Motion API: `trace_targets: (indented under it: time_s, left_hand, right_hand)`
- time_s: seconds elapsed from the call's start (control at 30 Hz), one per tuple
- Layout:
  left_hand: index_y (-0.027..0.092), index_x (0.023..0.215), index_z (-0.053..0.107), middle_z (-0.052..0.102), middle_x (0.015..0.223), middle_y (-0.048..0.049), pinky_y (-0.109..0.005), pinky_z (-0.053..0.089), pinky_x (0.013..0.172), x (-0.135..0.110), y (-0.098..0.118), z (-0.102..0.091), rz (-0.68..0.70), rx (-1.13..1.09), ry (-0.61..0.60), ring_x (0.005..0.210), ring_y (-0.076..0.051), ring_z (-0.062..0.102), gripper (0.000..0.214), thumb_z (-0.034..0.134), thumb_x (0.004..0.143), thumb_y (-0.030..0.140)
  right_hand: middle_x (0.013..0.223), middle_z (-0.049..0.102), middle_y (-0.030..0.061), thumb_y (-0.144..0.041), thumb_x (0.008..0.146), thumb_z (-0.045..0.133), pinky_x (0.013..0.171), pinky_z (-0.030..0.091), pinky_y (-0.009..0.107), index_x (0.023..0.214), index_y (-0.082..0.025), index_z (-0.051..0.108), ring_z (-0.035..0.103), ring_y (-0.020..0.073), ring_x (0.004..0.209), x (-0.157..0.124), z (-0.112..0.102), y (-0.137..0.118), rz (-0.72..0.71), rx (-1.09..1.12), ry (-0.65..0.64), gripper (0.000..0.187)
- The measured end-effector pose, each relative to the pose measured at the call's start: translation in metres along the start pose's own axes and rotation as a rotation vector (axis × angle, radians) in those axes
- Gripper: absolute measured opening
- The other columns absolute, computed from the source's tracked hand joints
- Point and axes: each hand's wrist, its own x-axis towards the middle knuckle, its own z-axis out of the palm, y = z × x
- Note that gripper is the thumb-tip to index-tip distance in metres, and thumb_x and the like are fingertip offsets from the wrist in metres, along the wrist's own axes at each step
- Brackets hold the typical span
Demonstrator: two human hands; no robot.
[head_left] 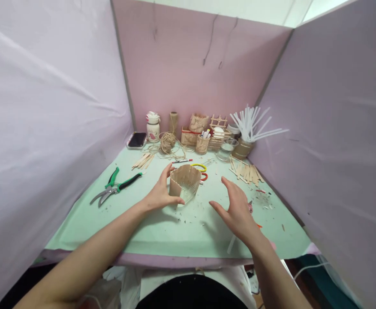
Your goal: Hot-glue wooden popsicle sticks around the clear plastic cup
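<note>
A small, many-sided container of wooden craft sticks point(175, 189) stands in the middle of the table, its rim uneven and pale lines showing low on its near right side. My left hand point(160, 191) grips its left side, fingers behind and thumb across the near lower edge. To the right, apart from the container, my right hand point(237, 210) is raised with thumb and fingers spread, holding nothing. Beneath that hand lies something pink and orange, mostly hidden, with a white glue stick point(231, 244) showing nearby. Yellow- and red-handled scissors point(199, 167) lie partly hidden behind the container.
Green-handled pruning shears point(112, 187) lie at left. Loose craft sticks point(247, 172) are spread at right. A twine ball point(167, 142), a phone point(137, 140), a clear water bowl point(227, 150) and a pot of white glue sticks point(243, 149) line the back. Fabric walls surround the table.
</note>
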Motion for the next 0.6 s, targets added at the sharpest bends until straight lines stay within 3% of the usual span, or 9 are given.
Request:
trace_targets:
  time_s: [0.17, 0.3, 0.47, 0.6]
  left_hand:
    - [0.03, 0.153, 0.003, 0.023, 0.155, -0.0172, -0.057, 0.024, 0.12, -0.009, 0.013, 0.031, -0.037, 0.013, 0.233, 0.148, -0.036, 0.025, 0.13, 0.089, 0.056, 0.045]
    - [0.033, 0.151, 0.006, 0.021, 0.156, -0.0141, -0.056, 0.026, 0.12, -0.009, 0.017, 0.039, -0.103, 0.027, 0.287, 0.149, -0.034, 0.023, 0.119, 0.086, 0.063, 0.04]
    - [0.03, 0.152, 0.006, 0.037, 0.15, -0.0148, -0.052, 0.04, 0.112, -0.003, 0.015, 0.025, -0.179, -0.247, 0.303, 0.139, -0.032, 0.043, 0.113, 0.081, 0.068, 0.038]
    - [0.028, 0.151, 0.018, 0.05, 0.145, -0.0125, -0.049, 0.048, 0.105, 0.008, 0.012, -0.005, -0.278, -0.754, 0.34, 0.131, -0.033, 0.052, 0.1, 0.076, 0.071, 0.042]
  right_hand:
    - [0.136, 0.058, 0.0173, -0.043, 0.091, 0.058, 0.102, 0.043, 0.057, 0.148, -0.021, 0.034, 0.056, 0.0337, 0.124, -0.004, 0.005, 0.008, 0.04, 0.021, 0.011, 0.066]
    - [0.132, 0.062, 0.0162, -0.041, 0.091, 0.057, 0.101, 0.043, 0.057, 0.146, -0.022, 0.036, 0.058, 0.0328, 0.122, -0.003, 0.006, 0.006, 0.048, 0.058, 0.017, 0.062]
    - [0.129, 0.064, 0.0163, -0.039, 0.091, 0.056, 0.101, 0.041, 0.058, 0.142, -0.021, 0.04, 0.059, 0.0331, 0.12, -0.004, 0.002, 0.007, 0.1, 0.085, 0.001, 0.056]
    - [0.127, 0.066, 0.0153, -0.039, 0.091, 0.055, 0.103, 0.04, 0.058, 0.139, -0.022, 0.042, 0.061, 0.0324, 0.118, -0.005, 0.0, 0.009, 0.132, 0.1, 0.014, 0.052]
